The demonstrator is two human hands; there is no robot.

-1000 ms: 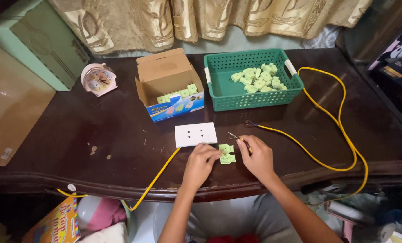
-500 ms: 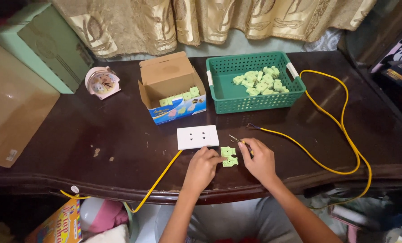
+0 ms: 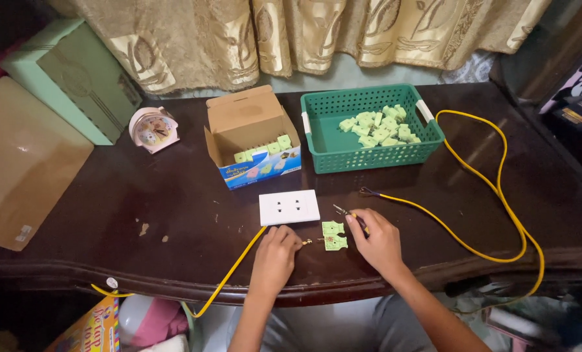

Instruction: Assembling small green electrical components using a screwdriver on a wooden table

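My left hand (image 3: 276, 253) rests on the dark wooden table (image 3: 173, 208) and pinches the bare end of a yellow wire (image 3: 233, 271), its tip close to a small light green socket part (image 3: 334, 235). My right hand (image 3: 379, 242) lies beside that part on its right and holds a thin screwdriver (image 3: 344, 212) pointing up and left. A white double socket plate (image 3: 289, 207) lies just beyond both hands.
A green plastic basket (image 3: 330, 140) holds several light green parts (image 3: 379, 125). An open cardboard box (image 3: 252, 137) holds more of them. A long yellow cable (image 3: 493, 189) loops at the right. A small pink clock (image 3: 152, 129) and a pale green box (image 3: 69, 78) stand at the left.
The hands and the green part have stayed at the table's front edge. My left hand has drawn slightly left, away from the part, with the wire end in its fingers.
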